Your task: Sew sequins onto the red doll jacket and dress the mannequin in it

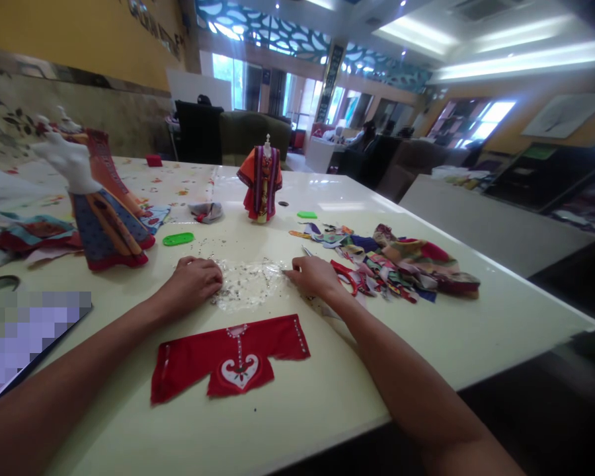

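My left hand [194, 281] rests on the table with its fingers curled together at the left edge of a clear plastic sheet [248, 297]; whether they pinch anything is hidden. Small dark and shiny beads [238, 281] lie scattered over the sheet. At its right side my right hand [313, 274] is closed around a slim, pen-like tool [306, 251], whose pointed tip is directed at the beads. Nearer to me lies a small red doll top [191, 357], flat, with shiny stones along its neckline and cuffs and a white heart-shaped motif.
Fabric scraps [406, 264] and red-handled scissors [344, 274] lie at right. A dressed doll form [262, 182] stands behind the beads; another, skirted doll form [104, 225] is at left. Green plastic pieces [178, 238] and a blurred-screen device [30, 344] also lie on the table [327, 410].
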